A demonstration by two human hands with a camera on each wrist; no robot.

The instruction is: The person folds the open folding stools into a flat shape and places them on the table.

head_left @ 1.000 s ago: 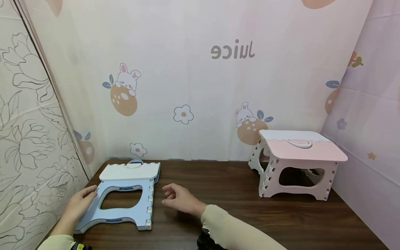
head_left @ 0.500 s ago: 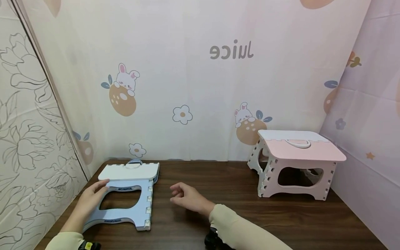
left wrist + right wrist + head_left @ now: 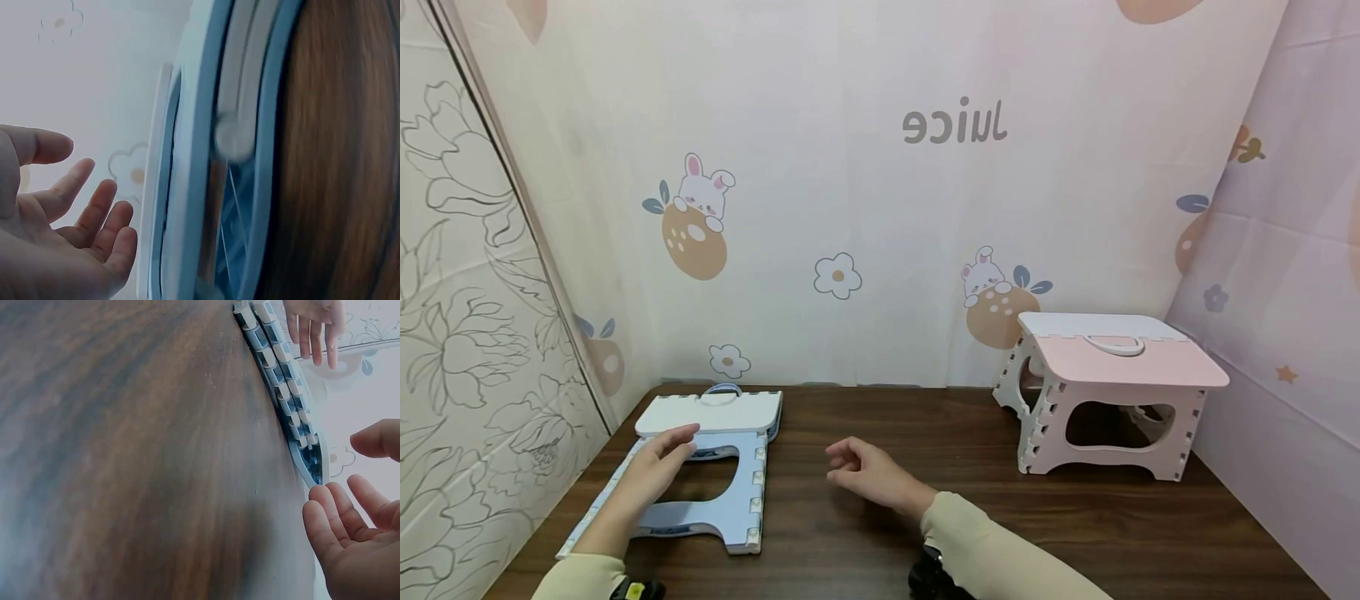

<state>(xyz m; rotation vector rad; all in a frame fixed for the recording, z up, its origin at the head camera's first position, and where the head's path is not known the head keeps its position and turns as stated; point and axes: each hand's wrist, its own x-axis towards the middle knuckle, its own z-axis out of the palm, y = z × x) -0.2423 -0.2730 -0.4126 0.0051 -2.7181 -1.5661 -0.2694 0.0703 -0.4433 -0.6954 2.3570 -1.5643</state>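
Observation:
A folded blue and white step stool (image 3: 747,492) lies flat at the left of the table, its white top panel towards the back. Over the stool's left part hovers my left hand (image 3: 653,471), fingers relaxed and holding nothing. The left wrist view shows those loosely bent fingers apart from the stool's blue edge (image 3: 194,156). To the right of the stool, above the wood, is my right hand (image 3: 877,477), also relaxed with nothing in it. The right wrist view has the stool's hinged side (image 3: 281,381) beyond the right fingers.
An unfolded pink and white step stool (image 3: 1120,362) stands upright at the back right of the dark wooden table (image 3: 865,417). Printed curtains (image 3: 850,192) close in the back and both sides.
My left hand has moved right, from the folded stool's left edge to over its frame. My right hand has drawn away to the right. Both stools stay put.

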